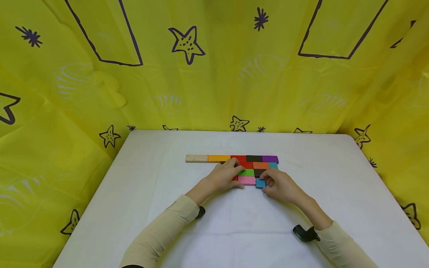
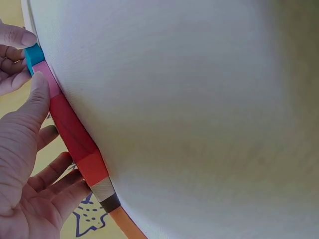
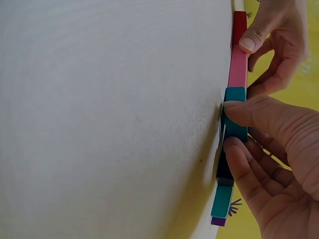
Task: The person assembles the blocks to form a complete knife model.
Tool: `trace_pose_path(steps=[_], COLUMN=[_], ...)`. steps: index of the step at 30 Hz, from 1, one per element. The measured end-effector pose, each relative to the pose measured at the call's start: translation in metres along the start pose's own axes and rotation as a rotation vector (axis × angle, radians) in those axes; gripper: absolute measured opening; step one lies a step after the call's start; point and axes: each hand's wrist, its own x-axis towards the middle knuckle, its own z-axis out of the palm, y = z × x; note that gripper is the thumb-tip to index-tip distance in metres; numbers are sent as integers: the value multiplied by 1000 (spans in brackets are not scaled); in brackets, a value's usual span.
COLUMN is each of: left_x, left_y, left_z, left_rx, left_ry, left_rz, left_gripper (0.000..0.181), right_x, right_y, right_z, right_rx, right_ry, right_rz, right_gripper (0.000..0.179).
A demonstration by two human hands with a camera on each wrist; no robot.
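Observation:
My right hand pinches a small blue wooden block between thumb and fingers, at the right end of the front row. In the right wrist view, the thumb lies on the front of this blue block. My left hand arches over the rows from the left. Its thumb touches the front of the pink block, and its other fingers are spread over the blocks behind. A green block shows beside the left fingertips. The left hand hides the left part of the middle rows.
The back row runs from a plain wood block through a yellow-orange block to a purple block. In the row before it lie red and orange blocks. A white table bears everything, with yellow patterned cloth behind.

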Motion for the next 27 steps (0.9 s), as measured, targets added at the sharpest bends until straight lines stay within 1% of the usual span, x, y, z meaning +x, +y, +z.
trace_pose_path(steps=[10, 18, 27], left_x=[0, 0, -1], left_y=[0, 0, 0], left_z=[1, 0, 0], left_rx=[0, 4, 4], left_ry=[3, 13, 7], left_rz=[-2, 6, -1], left_gripper=[63, 63, 64], right_x=[2, 2, 1], right_y=[0, -2, -1], right_z=[2, 2, 2], right_rx=[-4, 8, 10], right_ry=[53, 60, 72], right_rz=[1, -4, -6], right_gripper=[27, 22, 22])
